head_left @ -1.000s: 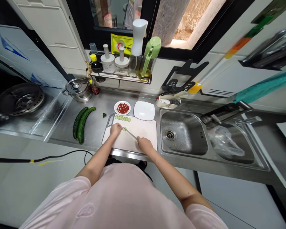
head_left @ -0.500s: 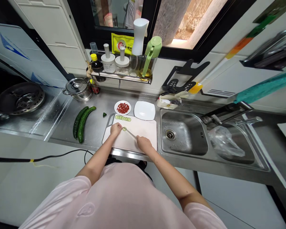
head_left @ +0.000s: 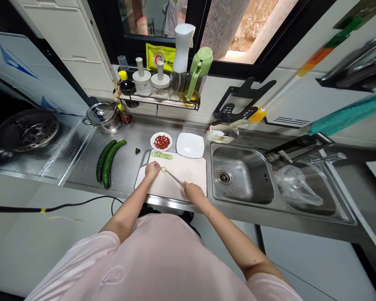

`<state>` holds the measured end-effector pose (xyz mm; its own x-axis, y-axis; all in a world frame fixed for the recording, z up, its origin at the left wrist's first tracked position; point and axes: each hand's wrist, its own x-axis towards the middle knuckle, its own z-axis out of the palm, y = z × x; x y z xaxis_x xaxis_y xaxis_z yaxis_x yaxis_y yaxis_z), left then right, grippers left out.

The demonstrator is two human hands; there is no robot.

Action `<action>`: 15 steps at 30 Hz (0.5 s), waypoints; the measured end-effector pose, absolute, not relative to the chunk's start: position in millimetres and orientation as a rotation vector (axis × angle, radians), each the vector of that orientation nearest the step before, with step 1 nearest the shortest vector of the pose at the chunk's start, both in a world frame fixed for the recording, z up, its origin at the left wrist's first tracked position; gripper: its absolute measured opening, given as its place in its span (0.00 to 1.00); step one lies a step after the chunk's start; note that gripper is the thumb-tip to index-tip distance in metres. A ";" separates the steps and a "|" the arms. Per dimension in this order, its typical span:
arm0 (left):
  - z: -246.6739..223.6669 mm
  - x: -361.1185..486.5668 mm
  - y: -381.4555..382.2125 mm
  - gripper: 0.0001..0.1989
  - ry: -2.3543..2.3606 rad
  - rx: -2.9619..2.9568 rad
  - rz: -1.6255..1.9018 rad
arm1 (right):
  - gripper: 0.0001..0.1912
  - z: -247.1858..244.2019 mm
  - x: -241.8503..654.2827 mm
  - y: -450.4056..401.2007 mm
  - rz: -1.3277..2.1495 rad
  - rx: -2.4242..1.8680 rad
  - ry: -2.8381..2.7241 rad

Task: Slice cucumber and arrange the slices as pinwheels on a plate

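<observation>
My right hand (head_left: 194, 192) is closed round the handle of a knife (head_left: 174, 179), whose blade points up and left over the white cutting board (head_left: 188, 173). At the blade's tip lies a pale green cucumber slice (head_left: 163, 169). Just left of that slice, my left hand (head_left: 152, 169) has its fingers pinched together above the board; what they hold, if anything, is too small to make out. An overlapping row of cucumber slices (head_left: 162, 156) lies along the board's top left edge.
Two whole cucumbers (head_left: 110, 163) and a small cucumber end (head_left: 138, 151) lie left of the board. Behind it are a plate of red pieces (head_left: 161, 142) and a white plate (head_left: 190, 145). The sink (head_left: 242, 175) is to the right, a lidded pot (head_left: 102, 118) back left.
My right hand has moved slightly right and down with the knife, drawing the blade back from the slice. My left hand has stayed about where it was.
</observation>
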<state>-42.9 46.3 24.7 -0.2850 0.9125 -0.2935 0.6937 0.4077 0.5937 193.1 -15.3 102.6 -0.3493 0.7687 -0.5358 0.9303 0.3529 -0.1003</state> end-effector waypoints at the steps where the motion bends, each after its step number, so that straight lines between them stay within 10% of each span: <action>1: 24.8 -42.8 46.3 0.05 2.071 1.357 0.470 | 0.13 102.9 194.5 -16.5 -0.557 1.489 2.218; 15: 23.3 -42.2 46.8 0.05 2.077 1.368 0.449 | 0.14 105.9 179.4 -11.6 -0.596 1.508 2.188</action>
<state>-42.2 46.8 23.3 -0.2843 0.9109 -0.2991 0.7059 0.4100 0.5775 179.4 -11.6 105.9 -0.3272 0.7625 -0.5582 0.9402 0.3218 -0.1115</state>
